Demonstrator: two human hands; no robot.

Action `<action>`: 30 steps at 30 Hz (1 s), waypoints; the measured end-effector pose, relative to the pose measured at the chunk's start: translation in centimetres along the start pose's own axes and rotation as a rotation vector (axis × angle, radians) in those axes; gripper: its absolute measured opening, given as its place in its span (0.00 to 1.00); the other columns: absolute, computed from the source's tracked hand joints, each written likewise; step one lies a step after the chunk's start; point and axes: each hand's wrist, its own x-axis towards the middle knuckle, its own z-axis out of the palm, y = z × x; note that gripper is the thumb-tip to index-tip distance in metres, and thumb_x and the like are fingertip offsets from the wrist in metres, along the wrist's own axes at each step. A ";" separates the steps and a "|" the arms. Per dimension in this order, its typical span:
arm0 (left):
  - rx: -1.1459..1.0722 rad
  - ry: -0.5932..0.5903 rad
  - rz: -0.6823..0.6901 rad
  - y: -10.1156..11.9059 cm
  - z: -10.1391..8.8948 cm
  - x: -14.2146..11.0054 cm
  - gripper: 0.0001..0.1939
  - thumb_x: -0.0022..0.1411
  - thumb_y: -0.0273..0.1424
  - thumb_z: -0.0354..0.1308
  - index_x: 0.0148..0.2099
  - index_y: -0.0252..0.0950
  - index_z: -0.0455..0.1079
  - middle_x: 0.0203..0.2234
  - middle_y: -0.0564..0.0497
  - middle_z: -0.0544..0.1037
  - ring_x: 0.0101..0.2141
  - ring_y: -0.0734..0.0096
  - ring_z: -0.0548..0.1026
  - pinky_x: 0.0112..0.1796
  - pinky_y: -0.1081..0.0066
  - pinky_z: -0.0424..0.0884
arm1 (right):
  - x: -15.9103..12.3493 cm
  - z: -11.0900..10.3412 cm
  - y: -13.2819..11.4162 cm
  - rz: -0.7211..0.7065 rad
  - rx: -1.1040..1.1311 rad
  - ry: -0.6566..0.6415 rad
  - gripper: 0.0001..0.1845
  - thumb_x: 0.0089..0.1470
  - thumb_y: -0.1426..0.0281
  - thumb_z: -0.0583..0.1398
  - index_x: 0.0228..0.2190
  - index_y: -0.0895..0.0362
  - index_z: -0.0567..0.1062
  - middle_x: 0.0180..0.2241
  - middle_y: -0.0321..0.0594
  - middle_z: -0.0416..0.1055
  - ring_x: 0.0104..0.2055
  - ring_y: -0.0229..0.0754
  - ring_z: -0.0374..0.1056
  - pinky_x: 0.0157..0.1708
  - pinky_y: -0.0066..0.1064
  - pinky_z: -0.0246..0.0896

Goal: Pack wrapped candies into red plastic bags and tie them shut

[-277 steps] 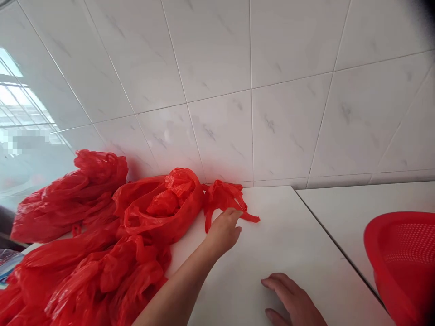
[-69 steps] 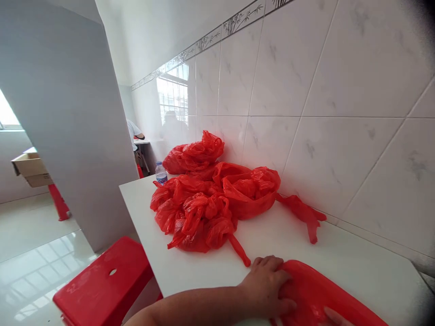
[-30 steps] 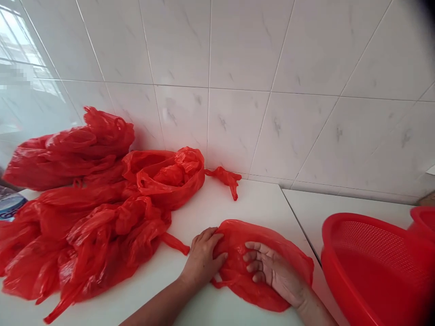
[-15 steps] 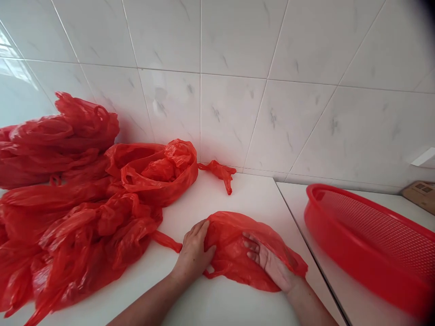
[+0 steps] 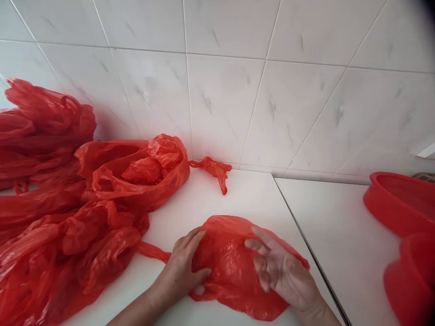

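A crumpled red plastic bag (image 5: 231,267) lies on the white tabletop (image 5: 231,194) between my hands. My left hand (image 5: 180,267) presses its left edge, fingers closed onto the film. My right hand (image 5: 282,276) rests on its right side with the fingers curled and spread. Just left of my left hand, a long strap (image 5: 152,251) runs out from a heap of red bags (image 5: 68,240). Behind that heap sits an open red bag (image 5: 136,172) with a crumpled bag inside it.
A small twisted red bag (image 5: 214,170) lies against the white tile wall (image 5: 220,104). A second white table (image 5: 333,226) adjoins on the right, with a red perforated basket (image 5: 397,199) and another red plastic item (image 5: 411,280) at the right edge of the view.
The view has swung left, so the heap and the basket sit further toward the edges. The bag under my hands is more bunched, and my right hand has lifted and curled over it.
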 end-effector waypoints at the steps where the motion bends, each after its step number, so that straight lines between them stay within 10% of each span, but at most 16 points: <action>1: 0.009 -0.019 0.009 -0.1 0.0 0.0 0.43 0.46 0.24 0.59 0.64 0.48 0.53 0.62 0.51 0.58 0.59 0.52 0.57 0.57 0.54 0.61 | 0.3 -0.2 -0.3 -0.061 0.032 0.097 0.29 0.53 0.59 0.61 0.56 0.49 0.65 0.57 0.45 0.62 0.40 0.38 0.70 0.30 0.25 0.68; 9: 0.017 -0.057 0.045 -0.6 -0.2 0.1 0.43 0.42 0.23 0.60 0.62 0.43 0.54 0.55 0.47 0.66 0.56 0.52 0.61 0.55 0.55 0.63 | 1.9 -2.1 -0.4 -0.215 -0.153 0.339 0.23 0.57 0.64 0.58 0.54 0.50 0.68 0.63 0.40 0.53 0.65 0.46 0.47 0.63 0.43 0.44; 19: -0.026 -0.087 0.031 0.8 -1.2 0.0 0.35 0.51 0.33 0.60 0.61 0.42 0.57 0.49 0.46 0.70 0.53 0.52 0.66 0.51 0.55 0.66 | 0.5 0.2 1.2 -0.334 -1.066 0.474 0.14 0.58 0.65 0.57 0.45 0.50 0.73 0.51 0.41 0.68 0.54 0.48 0.62 0.54 0.44 0.59; 30: -0.130 -0.009 -0.061 0.7 -0.9 0.1 0.33 0.58 0.43 0.55 0.63 0.47 0.51 0.58 0.49 0.65 0.54 0.55 0.67 0.50 0.57 0.68 | -4.7 6.6 -1.1 -0.655 -1.646 0.282 0.20 0.56 0.76 0.55 0.49 0.49 0.70 0.48 0.42 0.69 0.50 0.45 0.66 0.48 0.38 0.66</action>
